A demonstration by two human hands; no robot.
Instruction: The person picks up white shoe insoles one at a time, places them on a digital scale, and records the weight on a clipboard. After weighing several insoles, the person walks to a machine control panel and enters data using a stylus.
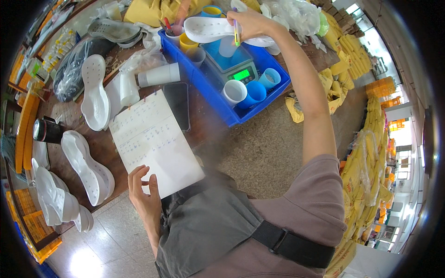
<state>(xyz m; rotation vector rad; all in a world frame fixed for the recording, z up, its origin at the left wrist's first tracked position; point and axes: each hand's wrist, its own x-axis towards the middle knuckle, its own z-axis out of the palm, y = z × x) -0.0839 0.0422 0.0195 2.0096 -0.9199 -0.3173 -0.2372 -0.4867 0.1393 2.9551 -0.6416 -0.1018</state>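
At the top, my right hand (pixel 252 25) is closed around a slim pen (pixel 236 33) with a yellow-green end. A white shoe sole (pixel 206 29) with small holes runs beneath that hand; whether the fingers grip it too, I cannot tell. Below them, a digital scale (pixel 232 68) with a lit green display carries a translucent cup (pixel 227 47). My left hand (pixel 146 194) rests at the lower left edge of an open notebook (pixel 155 134) with handwritten pages. Its fingers are bent but apart, with nothing visible in them.
A blue tray (pixel 204 95) surrounds the scale, a white cup (pixel 234 91), a blue cup (pixel 254 94) and other cups. Beside the notebook lies a dark phone (pixel 177 105). More white soles (pixel 88 167) line the table's left side near a black mug (pixel 48 130). Yellow sacks (pixel 361 185) are stacked at right.
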